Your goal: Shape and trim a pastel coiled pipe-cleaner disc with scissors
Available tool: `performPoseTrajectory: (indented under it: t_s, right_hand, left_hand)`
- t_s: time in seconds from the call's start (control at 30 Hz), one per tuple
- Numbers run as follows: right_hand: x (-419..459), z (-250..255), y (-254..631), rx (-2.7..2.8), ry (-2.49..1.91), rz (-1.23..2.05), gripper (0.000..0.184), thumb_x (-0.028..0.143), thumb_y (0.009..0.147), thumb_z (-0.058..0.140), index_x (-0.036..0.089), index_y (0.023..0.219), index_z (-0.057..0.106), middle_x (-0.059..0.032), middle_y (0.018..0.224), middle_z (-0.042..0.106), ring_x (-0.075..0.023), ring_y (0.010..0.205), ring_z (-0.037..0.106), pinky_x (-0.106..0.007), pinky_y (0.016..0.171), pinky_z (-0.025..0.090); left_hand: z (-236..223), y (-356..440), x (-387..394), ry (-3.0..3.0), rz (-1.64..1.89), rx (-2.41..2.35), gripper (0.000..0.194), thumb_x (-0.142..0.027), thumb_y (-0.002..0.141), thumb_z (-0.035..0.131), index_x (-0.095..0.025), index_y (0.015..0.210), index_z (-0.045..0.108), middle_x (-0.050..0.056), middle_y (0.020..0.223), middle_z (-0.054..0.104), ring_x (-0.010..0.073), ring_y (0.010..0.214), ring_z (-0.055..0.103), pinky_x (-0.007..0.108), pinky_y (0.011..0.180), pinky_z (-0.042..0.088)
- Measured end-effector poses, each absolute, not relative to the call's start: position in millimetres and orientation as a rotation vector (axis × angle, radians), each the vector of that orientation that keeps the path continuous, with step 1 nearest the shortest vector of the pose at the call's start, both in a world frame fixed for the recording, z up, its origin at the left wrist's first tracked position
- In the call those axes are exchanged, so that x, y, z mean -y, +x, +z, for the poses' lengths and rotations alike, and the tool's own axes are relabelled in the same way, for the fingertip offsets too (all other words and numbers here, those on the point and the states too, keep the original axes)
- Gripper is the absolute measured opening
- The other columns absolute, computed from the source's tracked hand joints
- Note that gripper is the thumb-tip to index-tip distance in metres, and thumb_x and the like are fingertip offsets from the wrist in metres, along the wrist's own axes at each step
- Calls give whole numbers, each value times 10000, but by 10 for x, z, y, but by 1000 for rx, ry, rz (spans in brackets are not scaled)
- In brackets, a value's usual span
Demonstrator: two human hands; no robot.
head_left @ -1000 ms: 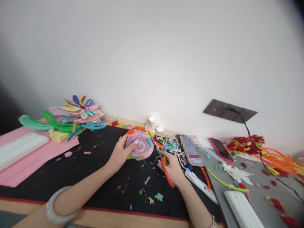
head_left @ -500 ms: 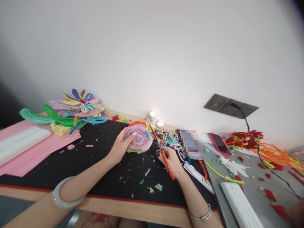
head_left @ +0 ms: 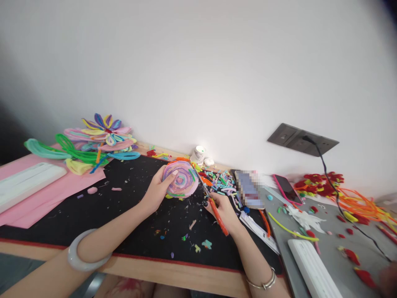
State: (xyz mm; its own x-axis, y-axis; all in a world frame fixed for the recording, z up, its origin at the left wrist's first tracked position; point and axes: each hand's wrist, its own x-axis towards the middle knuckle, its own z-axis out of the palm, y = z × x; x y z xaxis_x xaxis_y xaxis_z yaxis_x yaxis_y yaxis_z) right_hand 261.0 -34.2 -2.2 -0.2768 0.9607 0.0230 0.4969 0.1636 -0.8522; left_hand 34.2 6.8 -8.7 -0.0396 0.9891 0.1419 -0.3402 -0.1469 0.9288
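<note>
A round coiled disc (head_left: 182, 188) in pink, purple and green fuzzy strips is held up above the black mat (head_left: 133, 231). My left hand (head_left: 159, 186) grips its left side, thumb across the front and the other fingers hidden behind. In my right hand (head_left: 221, 209) is a pair of scissors (head_left: 218, 219) with red-orange handles. Their thin metal blades point up and left, close by the disc's right edge; whether they touch it I cannot tell. Cut scraps in many colours (head_left: 221, 180) lie beyond my right hand.
Fuzzy-stem flowers (head_left: 107, 134) and pink paper (head_left: 37, 198) occupy the left. A paper cup (head_left: 198, 154) stands by the wall. Rightward are a phone (head_left: 249, 190), a pink-cased phone (head_left: 287, 188), a white bar (head_left: 313, 269), orange stems (head_left: 359, 203) and a black cable (head_left: 328, 178).
The scissors' blade tips have shifted slightly left, nearer the disc's upper right edge. Both hands keep their hold, and the disc has hardly moved.
</note>
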Motion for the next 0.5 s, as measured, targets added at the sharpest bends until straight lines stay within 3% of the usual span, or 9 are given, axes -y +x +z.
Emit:
performPoseTrajectory:
  t_s: [0.5]
  right_hand:
    - [327, -52, 2661, 1847, -1293, 1139, 426, 492, 784, 621, 203, 626, 351, 71, 579, 230, -75, 520, 190, -229, 462, 135]
  left_hand:
    - [-37, 335, -59, 1030, 1477, -927, 306, -411, 745, 704, -185, 941, 644, 17, 882, 675, 208, 842, 628, 321, 772, 488]
